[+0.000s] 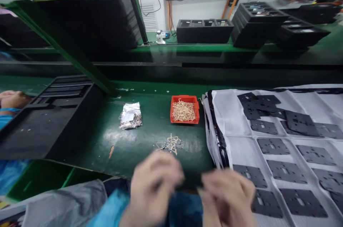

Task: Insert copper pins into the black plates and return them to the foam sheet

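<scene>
My left hand (155, 187) is raised over the near edge of the green bench, its fingers curled in toward the thumb and blurred by motion. To its right, my right hand (227, 195) is also curled, fingertips close to the thumb. Anything in either hand is too blurred to make out, and the hands are apart. Just beyond them on the bench (150, 102) lies a small loose pile of tan, bent strip-like pieces (173, 143) with some dark bits. Behind it stands a red bin (184, 121) full of similar tan pieces (183, 110).
A silvery bag (131, 115) of small parts lies left of the bin. Black perforated plates (272, 146) rest in white sectioned trays (238, 144) at right. A large black tray (24, 134) stands left, near another person's hand (14, 99). A green post (66, 52) slants overhead.
</scene>
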`<state>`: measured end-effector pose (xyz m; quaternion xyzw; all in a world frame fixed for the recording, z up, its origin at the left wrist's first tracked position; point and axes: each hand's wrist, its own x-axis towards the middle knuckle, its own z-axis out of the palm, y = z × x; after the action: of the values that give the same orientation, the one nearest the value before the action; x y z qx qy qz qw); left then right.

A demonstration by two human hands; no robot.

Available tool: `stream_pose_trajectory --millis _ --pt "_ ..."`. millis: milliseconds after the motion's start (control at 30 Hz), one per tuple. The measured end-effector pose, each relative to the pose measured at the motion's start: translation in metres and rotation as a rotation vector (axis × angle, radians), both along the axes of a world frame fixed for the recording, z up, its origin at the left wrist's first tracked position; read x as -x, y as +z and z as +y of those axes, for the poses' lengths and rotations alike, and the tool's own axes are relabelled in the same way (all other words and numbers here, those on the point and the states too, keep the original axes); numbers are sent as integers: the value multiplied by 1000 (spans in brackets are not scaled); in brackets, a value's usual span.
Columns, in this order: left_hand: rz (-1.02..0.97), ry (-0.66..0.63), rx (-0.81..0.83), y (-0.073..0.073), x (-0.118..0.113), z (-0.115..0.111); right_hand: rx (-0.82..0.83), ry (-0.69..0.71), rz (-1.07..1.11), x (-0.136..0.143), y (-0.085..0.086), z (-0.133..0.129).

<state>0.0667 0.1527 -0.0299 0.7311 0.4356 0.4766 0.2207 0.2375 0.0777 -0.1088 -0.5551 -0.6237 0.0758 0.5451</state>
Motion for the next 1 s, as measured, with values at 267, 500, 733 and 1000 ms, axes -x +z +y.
stream_pose_trajectory --millis 267,500,733,1000 --pt "401 373 403 -15 -3 274 194 153 -18 18 17 19" --pt "600 209 407 -59 43 196 305 133 139 15 7 7" --pt "664 44 439 -102 90 18 147 405 -2 11 7 25" --pt "518 72 315 -77 80 2 272 433 29 48 -23 43"
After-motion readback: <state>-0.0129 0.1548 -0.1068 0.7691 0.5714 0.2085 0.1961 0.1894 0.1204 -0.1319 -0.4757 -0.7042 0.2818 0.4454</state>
